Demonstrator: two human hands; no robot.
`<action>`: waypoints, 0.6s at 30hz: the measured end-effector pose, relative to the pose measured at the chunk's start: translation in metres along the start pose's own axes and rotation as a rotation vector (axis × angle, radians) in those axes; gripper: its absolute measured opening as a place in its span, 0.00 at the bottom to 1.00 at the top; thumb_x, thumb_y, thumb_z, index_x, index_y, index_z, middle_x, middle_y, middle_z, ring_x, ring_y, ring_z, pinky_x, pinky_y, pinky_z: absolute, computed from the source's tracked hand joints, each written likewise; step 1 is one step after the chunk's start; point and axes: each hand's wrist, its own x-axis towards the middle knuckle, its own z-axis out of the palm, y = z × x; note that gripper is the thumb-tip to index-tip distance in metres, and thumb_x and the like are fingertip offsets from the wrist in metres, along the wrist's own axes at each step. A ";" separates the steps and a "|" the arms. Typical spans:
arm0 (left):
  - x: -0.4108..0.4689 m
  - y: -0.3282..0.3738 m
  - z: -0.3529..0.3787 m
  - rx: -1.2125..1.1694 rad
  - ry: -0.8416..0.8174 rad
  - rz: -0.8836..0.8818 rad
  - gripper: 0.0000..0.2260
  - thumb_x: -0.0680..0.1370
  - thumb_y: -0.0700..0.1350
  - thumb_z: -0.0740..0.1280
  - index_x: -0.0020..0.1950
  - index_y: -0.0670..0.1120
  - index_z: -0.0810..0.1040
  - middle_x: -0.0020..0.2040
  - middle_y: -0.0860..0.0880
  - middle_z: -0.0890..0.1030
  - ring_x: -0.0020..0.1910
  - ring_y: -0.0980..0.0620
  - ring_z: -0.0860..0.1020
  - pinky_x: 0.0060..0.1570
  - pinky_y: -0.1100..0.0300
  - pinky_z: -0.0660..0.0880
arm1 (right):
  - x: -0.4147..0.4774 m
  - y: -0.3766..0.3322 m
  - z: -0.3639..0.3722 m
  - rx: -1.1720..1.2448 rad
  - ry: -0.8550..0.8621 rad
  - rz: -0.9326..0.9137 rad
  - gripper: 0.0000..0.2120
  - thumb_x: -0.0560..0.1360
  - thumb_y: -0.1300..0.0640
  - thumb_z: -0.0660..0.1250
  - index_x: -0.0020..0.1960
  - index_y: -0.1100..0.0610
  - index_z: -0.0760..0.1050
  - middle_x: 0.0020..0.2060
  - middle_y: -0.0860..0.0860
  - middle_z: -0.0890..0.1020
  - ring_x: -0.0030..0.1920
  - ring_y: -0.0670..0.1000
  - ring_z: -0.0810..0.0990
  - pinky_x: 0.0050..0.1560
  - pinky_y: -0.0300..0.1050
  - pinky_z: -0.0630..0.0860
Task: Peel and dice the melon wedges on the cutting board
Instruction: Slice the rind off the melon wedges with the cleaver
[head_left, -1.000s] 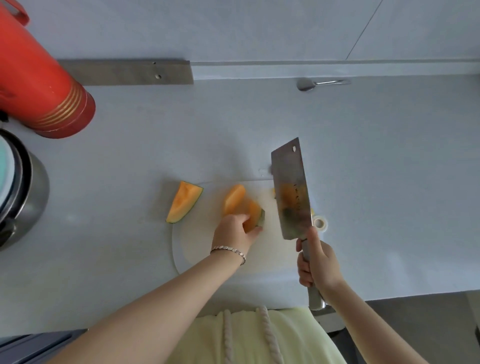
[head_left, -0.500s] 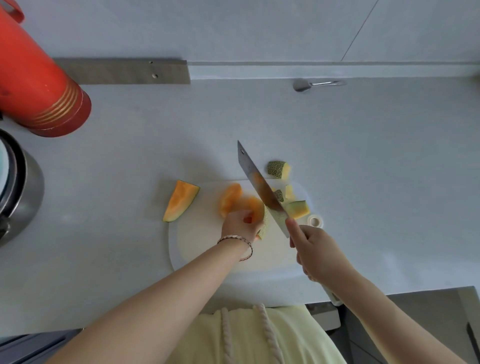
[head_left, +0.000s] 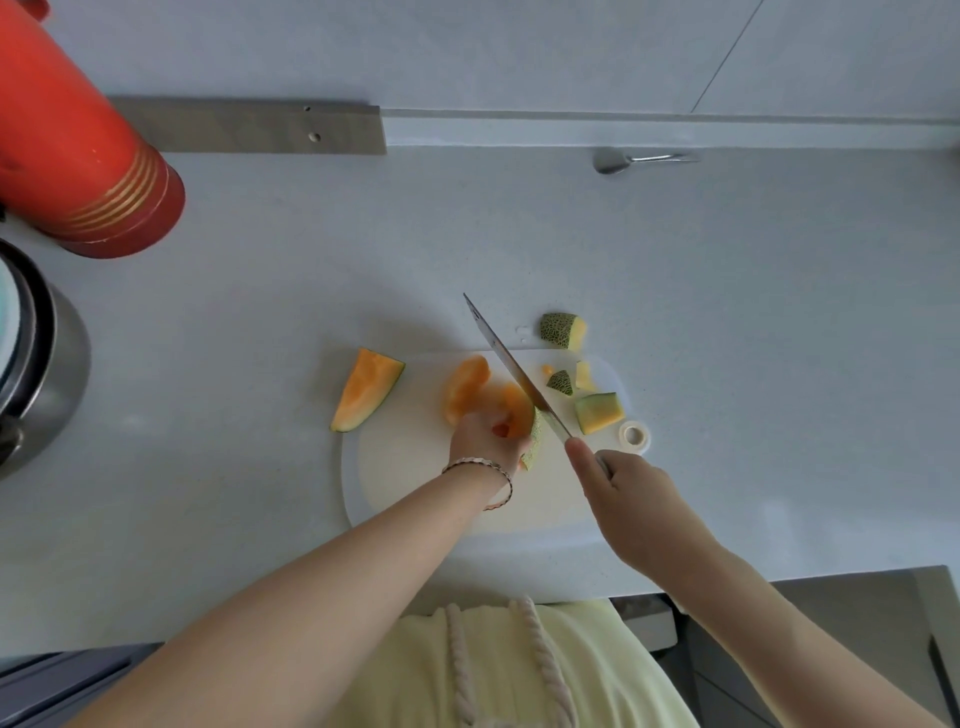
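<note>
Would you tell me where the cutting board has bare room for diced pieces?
Bare: the near-left patch of the cutting board, between unpeeled wedge, left hand and rim; also the counter toward the spoon. Crowded: the far-right corner beside the cleaver, with rind scraps.

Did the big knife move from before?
Yes. The knife tipped down and left across the cutting board, onto the melon wedge under the left hand.

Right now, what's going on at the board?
A person is peeling melon. The left hand holds a melon wedge on the white cutting board. The right hand grips a cleaver, its blade set against the wedge's rind side. Cut-off rind pieces lie to the right of the blade, one of them off the board. An unpeeled wedge sits at the board's left edge.
</note>
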 end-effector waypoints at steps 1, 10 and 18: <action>0.001 0.000 0.000 0.004 0.001 0.000 0.08 0.71 0.39 0.70 0.34 0.48 0.76 0.44 0.43 0.82 0.51 0.42 0.81 0.54 0.47 0.78 | -0.001 0.000 -0.001 -0.013 -0.004 0.002 0.24 0.79 0.40 0.50 0.32 0.56 0.56 0.26 0.49 0.62 0.27 0.48 0.59 0.28 0.40 0.58; 0.006 0.005 0.002 -0.019 -0.022 -0.040 0.03 0.73 0.38 0.69 0.40 0.45 0.79 0.47 0.43 0.77 0.48 0.45 0.76 0.58 0.44 0.76 | 0.013 0.002 0.002 -0.029 -0.046 0.035 0.25 0.79 0.38 0.48 0.33 0.57 0.59 0.27 0.50 0.64 0.28 0.49 0.62 0.31 0.42 0.63; 0.005 0.001 0.001 0.061 0.020 0.004 0.11 0.72 0.38 0.68 0.33 0.50 0.74 0.45 0.43 0.79 0.52 0.38 0.79 0.51 0.43 0.79 | 0.035 0.020 0.025 0.062 0.015 -0.022 0.24 0.79 0.41 0.50 0.32 0.57 0.56 0.26 0.50 0.61 0.29 0.48 0.60 0.31 0.43 0.59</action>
